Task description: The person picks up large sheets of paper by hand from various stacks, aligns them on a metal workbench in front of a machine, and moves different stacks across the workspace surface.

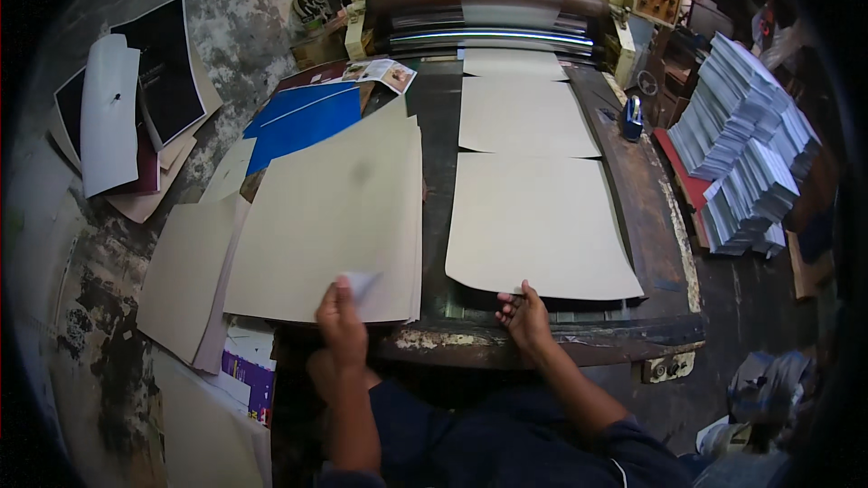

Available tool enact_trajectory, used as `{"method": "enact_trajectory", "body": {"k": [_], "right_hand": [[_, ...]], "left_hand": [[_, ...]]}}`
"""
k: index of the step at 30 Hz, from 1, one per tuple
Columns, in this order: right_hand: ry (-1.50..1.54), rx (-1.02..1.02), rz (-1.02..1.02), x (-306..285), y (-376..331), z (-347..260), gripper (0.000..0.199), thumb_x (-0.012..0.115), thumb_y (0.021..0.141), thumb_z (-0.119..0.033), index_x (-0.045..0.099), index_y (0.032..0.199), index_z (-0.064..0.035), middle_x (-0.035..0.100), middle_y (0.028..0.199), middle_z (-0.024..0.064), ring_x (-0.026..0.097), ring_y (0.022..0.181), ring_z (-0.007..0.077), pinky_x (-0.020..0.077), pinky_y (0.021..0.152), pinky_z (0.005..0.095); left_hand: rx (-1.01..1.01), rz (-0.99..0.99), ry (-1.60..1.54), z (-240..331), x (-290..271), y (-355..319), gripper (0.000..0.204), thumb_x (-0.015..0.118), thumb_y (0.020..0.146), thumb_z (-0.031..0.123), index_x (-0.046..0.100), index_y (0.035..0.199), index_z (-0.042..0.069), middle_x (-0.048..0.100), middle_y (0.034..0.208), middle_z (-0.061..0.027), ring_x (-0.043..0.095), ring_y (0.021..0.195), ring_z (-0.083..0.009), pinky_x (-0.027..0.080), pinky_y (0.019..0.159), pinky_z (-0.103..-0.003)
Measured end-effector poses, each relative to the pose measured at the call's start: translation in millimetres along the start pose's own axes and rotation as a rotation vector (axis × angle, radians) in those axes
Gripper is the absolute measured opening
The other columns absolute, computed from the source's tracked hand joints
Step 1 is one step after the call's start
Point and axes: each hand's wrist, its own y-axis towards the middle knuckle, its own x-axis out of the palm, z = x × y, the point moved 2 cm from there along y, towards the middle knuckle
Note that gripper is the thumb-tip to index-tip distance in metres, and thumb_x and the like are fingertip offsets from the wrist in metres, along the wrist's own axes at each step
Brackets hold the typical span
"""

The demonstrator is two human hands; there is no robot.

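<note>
Three boards (532,117) lie end to end on worktop (438,217), twd rollers (493,36); prob. feeding step. R hand (524,318) at nearest one's front edge, can't tell if gripping; L hand's (344,327) grip narrow on blurred pale scrap (363,284) over stack (325,217). Next prob. needs R steady, edges aligned.

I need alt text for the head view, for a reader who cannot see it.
A person's right hand is at the near edge of a beige sheet, in a row leading to a roller machine; the left hand is by a pile of beige sheets, something pale and blurred at its fingertips.
</note>
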Motion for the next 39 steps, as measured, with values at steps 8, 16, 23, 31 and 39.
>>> {"method": "enact_trajectory", "body": {"k": [8,16,23,31,39], "right_hand": [[0.022,0.101,0.021,19.0,-65.7,-47.5,0.067,0.039,0.091,-0.064,0.051,0.123,-0.0066,0.063,0.096,0.0105,0.058,0.076,0.0189,0.0503,0.074,0.0399],[-0.149,0.135,-0.175,-38.4,-95.2,-43.6,0.027,0.058,0.093,-0.027,0.053,0.1,-0.0018,0.054,0.072,0.0081,0.051,0.06,0.0164,0.0501,0.064,0.0405],[-0.166,0.174,0.047,-54.0,-119.4,-10.9,0.027,0.057,0.095,-0.031,0.053,0.101,-0.0049,0.054,0.074,0.0066,0.052,0.064,0.0159,0.0503,0.067,0.0389],[-0.149,0.176,0.07,-53.6,-127.3,-1.8,0.03,0.056,0.095,-0.033,0.053,0.102,-0.0035,0.054,0.072,0.0062,0.052,0.066,0.0154,0.0502,0.069,0.0372],[-0.233,0.29,-0.006,-59.4,-126.0,4.1,0.045,0.048,0.097,-0.044,0.052,0.113,-0.0016,0.066,0.096,0.0166,0.057,0.075,0.018,0.0514,0.075,0.0392]], "left_hand": [[0.486,-0.671,0.306,42.3,17.8,-44.8,0.029,0.06,0.093,0.032,0.068,0.081,0.007,0.072,0.088,-0.0064,0.067,0.092,-0.0276,0.018,0.114,-0.054],[0.717,-0.417,0.676,45.8,16.0,-29.8,0.062,0.081,0.066,0.045,0.066,0.115,0.01,0.067,0.109,-0.0088,0.06,0.102,-0.0277,0.044,0.087,-0.041],[0.52,-0.307,0.632,13.4,8.8,-9.9,0.055,0.081,0.072,0.035,0.064,0.115,0.006,0.073,0.093,-0.0032,0.064,0.082,-0.0253,0.047,0.076,-0.037],[-0.036,-0.275,0.448,7.6,7.4,8.5,0.039,0.068,0.091,0.032,0.06,0.111,-0.001,0.061,0.063,-0.0075,0.048,0.058,-0.0069,0.038,0.054,-0.022],[-0.07,-0.228,0.288,1.0,7.3,19.5,0.027,0.068,0.091,0.021,0.06,0.105,-0.001,0.053,0.058,0.0016,0.04,0.055,-0.0032,0.032,0.051,-0.021]]}}
